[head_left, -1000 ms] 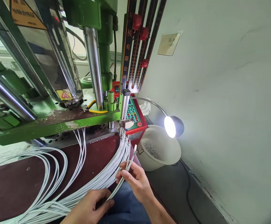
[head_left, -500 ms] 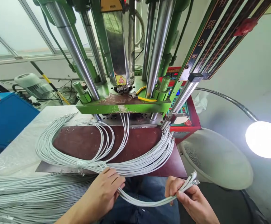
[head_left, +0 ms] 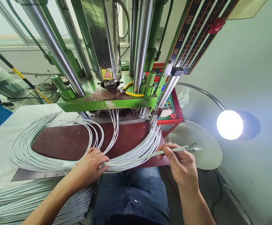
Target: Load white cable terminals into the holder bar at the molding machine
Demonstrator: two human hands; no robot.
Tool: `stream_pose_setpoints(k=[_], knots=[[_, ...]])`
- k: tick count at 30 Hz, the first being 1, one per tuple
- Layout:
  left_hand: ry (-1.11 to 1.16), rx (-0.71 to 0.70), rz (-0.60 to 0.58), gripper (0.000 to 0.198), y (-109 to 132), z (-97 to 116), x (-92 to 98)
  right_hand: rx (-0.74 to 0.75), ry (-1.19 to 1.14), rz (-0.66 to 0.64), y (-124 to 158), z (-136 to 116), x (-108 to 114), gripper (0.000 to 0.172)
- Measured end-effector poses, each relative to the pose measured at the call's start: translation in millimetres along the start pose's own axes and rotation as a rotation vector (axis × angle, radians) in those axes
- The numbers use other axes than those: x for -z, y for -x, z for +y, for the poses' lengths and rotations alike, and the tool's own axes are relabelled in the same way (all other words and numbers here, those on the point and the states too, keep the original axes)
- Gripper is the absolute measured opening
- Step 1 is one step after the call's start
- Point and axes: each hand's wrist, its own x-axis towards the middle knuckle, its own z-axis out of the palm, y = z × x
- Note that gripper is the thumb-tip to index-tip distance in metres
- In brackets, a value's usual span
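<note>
A long curved bundle of white cables (head_left: 131, 157) lies along the front of the machine's brown work plate (head_left: 61, 143). My left hand (head_left: 92, 164) lies over the bundle near its middle, with the fingers bent round some of the strands. To the right, my right hand (head_left: 179, 161) is closed in a pinch on a few white cables close to their ends. Metal plug ends (head_left: 194, 148) stick out to the right past those fingers. Several other cables (head_left: 114, 128) loop back under the green press plate (head_left: 110, 106).
Yellow-handled pliers (head_left: 133, 93) rest on the press plate. More cables (head_left: 32, 203) lie at the lower left. A pale tub (head_left: 204, 147) stands at right below a lit lamp (head_left: 229, 125). A red control box (head_left: 173, 115) sits behind the rail.
My right hand has raised the cable ends from above my lap to the bundle's height, straightening the drooping cables. My left hand has moved onto the bundle. The camera view has shifted right.
</note>
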Motion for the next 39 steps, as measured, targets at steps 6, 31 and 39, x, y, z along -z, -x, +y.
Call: stream_pose_setpoints(k=[6,31,39], knots=[[-0.099,-0.015,-0.037,0.016,1,-7,-4.7,-0.062,-0.143,0.029,1,13,-2,0.012],[0.458,0.093,-0.116,0.029,-10,49,-12.0,-0.389,-0.712,-0.055,19,4,-23,0.033],[0.838,0.124,-0.484,0.028,-28,86,-11.1,-0.334,-0.342,-0.283,20,18,-21,0.041]])
